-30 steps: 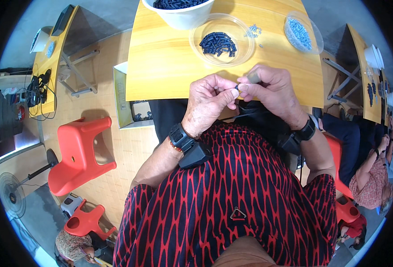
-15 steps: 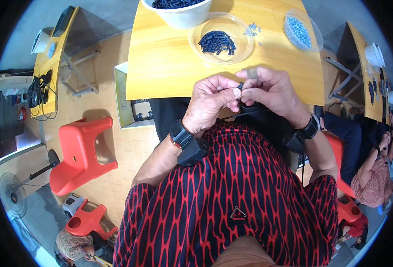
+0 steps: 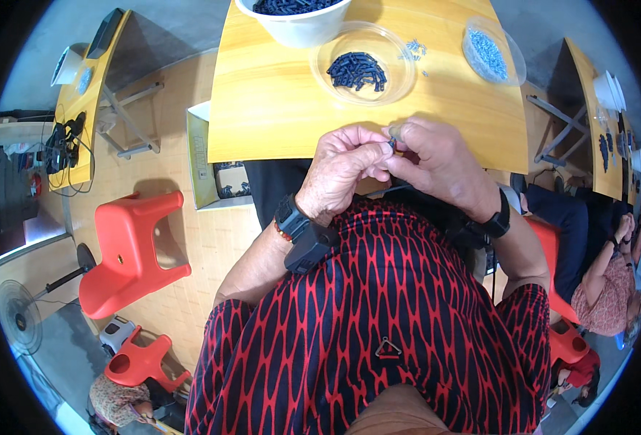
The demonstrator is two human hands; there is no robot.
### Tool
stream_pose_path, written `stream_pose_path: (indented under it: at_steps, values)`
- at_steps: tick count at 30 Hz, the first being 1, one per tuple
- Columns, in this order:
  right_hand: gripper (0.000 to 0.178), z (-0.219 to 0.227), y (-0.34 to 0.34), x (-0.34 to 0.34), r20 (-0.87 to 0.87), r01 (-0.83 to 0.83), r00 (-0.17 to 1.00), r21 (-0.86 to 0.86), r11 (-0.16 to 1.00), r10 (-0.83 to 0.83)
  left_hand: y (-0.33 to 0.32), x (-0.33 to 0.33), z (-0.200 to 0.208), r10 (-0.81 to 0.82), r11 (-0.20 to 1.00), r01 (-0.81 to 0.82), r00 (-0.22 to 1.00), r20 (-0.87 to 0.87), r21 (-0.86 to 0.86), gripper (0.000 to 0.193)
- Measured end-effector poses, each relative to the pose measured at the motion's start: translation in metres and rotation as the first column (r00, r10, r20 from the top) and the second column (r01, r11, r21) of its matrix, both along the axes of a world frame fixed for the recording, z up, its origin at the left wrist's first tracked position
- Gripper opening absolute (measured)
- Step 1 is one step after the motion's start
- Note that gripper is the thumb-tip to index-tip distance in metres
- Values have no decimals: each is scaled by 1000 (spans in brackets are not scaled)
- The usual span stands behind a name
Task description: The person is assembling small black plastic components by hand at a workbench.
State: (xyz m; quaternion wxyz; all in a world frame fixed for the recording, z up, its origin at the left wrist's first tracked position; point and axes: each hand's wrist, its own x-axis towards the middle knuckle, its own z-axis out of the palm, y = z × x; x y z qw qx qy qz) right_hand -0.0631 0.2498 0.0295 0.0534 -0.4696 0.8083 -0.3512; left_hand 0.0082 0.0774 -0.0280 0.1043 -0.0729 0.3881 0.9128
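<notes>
Just past the table's near edge, my left hand (image 3: 340,168) pinches a small black plastic piece (image 3: 392,143) between thumb and forefinger. Opposite it, my right hand (image 3: 442,161) is closed with its fingertips against the same piece; a band wraps one finger. Fingers cover most of the piece, so its full shape is hidden. Beyond the hands, a clear round bowl (image 3: 323,88) holds a heap of small black pieces (image 3: 356,71). Several loose small silvery screws (image 3: 415,49) lie on the wooden table (image 3: 262,109) to the right of that bowl.
A white bucket (image 3: 298,30) of black pieces stands at the back left, and a clear tub of silvery screws (image 3: 487,54) at the back right. An open carton (image 3: 203,163) sits by the table's left side. A red chair (image 3: 128,246) stands farther left; other people sit at right.
My right hand has turned and moved slightly left, its fingers now curled over the small black piece. My left hand has stayed almost in place, still pinching.
</notes>
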Motion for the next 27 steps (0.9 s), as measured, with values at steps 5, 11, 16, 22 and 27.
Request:
stream_pose_path:
  at_steps: [5, 11, 16, 22, 27]
  values:
    - [27, -2, 1, 3, -50, 5, 999, 31, 1000, -4, 1, 0, 1, -30, 1000, 30, 999, 34, 2, 8]
    - [28, -1, 2, 4, -112, -52, 992, 88, 995, 62, 4, 4, 5, 43, 991, -56, 994, -105, -122, 6]
    - [26, 8, 0, 8, -174, -58, 982, 85, 995, 72, 4, 4, 13, 64, 977, -89, 989, -130, -193, 3]
    - [17, 37, -24, -41, -219, -65, 974, 5, 998, 64, -24, -1, 22, 505, 662, -656, 747, -431, -361, 8]
    - [10, 24, -52, -99, -352, -101, 932, -11, 995, 91, -103, -18, 23, 851, 17, -955, 169, -498, -296, 9]
